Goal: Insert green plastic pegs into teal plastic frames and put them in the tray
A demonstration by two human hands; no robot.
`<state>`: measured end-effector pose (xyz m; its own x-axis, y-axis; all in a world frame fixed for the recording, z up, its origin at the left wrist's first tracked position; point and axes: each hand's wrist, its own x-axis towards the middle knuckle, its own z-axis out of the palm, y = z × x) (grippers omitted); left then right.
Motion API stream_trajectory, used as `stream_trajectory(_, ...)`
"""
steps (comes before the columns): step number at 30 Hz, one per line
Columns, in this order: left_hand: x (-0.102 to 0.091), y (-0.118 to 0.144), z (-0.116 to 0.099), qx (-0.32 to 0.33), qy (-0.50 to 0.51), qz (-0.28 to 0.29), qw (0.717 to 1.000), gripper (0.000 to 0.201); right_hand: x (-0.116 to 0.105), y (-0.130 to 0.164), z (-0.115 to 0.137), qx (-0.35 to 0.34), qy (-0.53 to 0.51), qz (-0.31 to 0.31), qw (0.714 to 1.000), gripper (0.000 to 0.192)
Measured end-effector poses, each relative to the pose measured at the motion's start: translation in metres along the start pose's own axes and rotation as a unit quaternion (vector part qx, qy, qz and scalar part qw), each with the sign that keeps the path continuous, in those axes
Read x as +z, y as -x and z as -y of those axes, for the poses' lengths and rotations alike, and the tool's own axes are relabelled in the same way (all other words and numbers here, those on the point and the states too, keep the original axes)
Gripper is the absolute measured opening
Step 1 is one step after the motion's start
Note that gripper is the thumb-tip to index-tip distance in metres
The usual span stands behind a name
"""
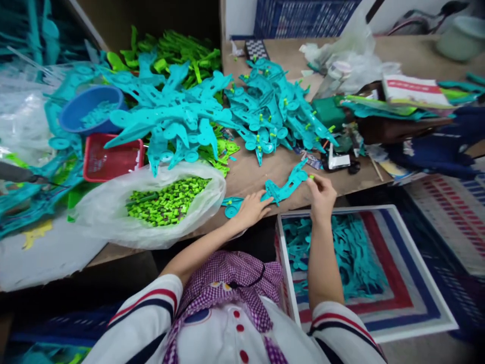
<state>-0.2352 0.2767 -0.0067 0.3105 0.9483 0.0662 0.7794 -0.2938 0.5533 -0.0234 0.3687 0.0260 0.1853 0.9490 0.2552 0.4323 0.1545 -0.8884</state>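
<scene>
The left hand (253,208) lay flat on a teal plastic piece (282,188) at the near edge of the wooden table (261,172), fingers spread and pressing the piece's left part down rather than gripping it. The right hand (321,194) met the piece's right end, its fingertips pinched together around a small green peg (311,177) held against that end. The piece stretched between the two hands, slanting from near left to far right.

Left of the hands, an open clear plastic bag (113,217) sagged on the table, holding a heap of small green pegs (166,199). Farther left and beyond it sat a red basket (109,161); what lay in it could not be made out. Behind that, a blue bowl (89,108) held a few pale teal bits. A loose pile of teal pieces (170,116) spread over the far left, with green plastic parts (178,50) stacked behind them.

Straight beyond the hands lay a second pile of teal pieces already carrying green pegs (273,111). To the far right were crumpled clear plastic (348,60), a printed box (413,91) and a pale bowl (460,38).

Below the table's near edge, just right of the person, a woven striped sack (409,283) stood open with a layer of teal pieces (341,258) at its bottom; the right forearm passed above it.
</scene>
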Motion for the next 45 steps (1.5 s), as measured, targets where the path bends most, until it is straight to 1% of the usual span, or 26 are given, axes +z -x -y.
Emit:
stream_trajectory(2,0.005,0.009,0.005,-0.004,-0.037,0.003,0.999,0.038,0.0,-0.019,-0.018,0.057,-0.039,0.006,0.998,0.042)
stream_trajectory(4,0.006,0.018,0.008,-0.005,-0.054,-0.002,0.999,0.037,0.004,-0.036,-0.034,0.087,-0.057,0.024,0.994,0.043)
stream_trajectory(6,0.004,0.025,0.009,-0.004,-0.068,0.001,0.998,0.037,0.01,-0.049,-0.046,0.064,-0.021,0.034,0.997,0.042)
stream_trajectory(9,0.001,0.028,0.009,-0.008,-0.078,0.008,0.997,0.039,0.018,-0.058,-0.059,0.015,0.07,0.055,0.996,0.042)
stream_trajectory(11,0.0,0.027,0.009,-0.013,-0.07,0.016,0.997,0.039,0.022,-0.058,-0.065,0.009,0.102,0.067,0.992,0.044)
stream_trajectory(14,-0.003,0.025,0.007,-0.013,-0.062,0.027,0.998,0.039,0.024,-0.056,-0.071,0.019,0.105,0.055,0.993,0.049)
stream_trajectory(19,-0.002,0.025,0.009,-0.005,-0.082,0.03,0.996,0.039,0.028,-0.054,-0.074,0.022,0.095,0.046,0.994,0.054)
stream_trajectory(24,0.002,0.026,0.012,0.006,-0.087,0.021,0.996,0.04,0.029,-0.056,-0.069,0.026,0.084,0.075,0.993,0.047)
stream_trajectory(27,0.004,0.026,0.013,0.006,-0.085,0.012,0.996,0.04,0.028,-0.058,-0.064,0.015,0.143,0.086,0.986,0.04)
stream_trajectory(30,0.004,0.026,0.012,0.005,-0.087,0.013,0.996,0.041,0.032,-0.056,-0.057,0.009,0.225,0.049,0.973,0.036)
stream_trajectory(33,0.004,0.026,0.012,0.005,-0.087,0.015,0.996,0.041,0.039,-0.053,-0.05,0.01,0.273,0.025,0.962,0.034)
stream_trajectory(35,0.003,0.026,0.011,0.004,-0.086,0.015,0.996,0.041,0.041,-0.055,-0.048,0.007,0.29,0.035,0.956,0.032)
stream_trajectory(37,0.003,0.026,0.011,0.002,-0.086,0.014,0.996,0.04,0.039,-0.061,-0.049,0.007,0.297,0.06,0.953,0.03)
stream_trajectory(39,0.003,0.026,0.011,0.004,-0.091,0.015,0.996,0.04,0.034,-0.067,-0.052,0.018,0.279,0.098,0.955,0.032)
stream_trajectory(42,0.003,0.026,0.011,0.008,-0.096,0.019,0.995,0.041,0.025,-0.076,-0.06,0.06,0.188,0.156,0.968,0.04)
stream_trajectory(45,0.002,0.026,0.011,0.003,-0.097,0.022,0.995,0.041,0.019,-0.077,-0.066,0.084,0.116,0.176,0.974,0.048)
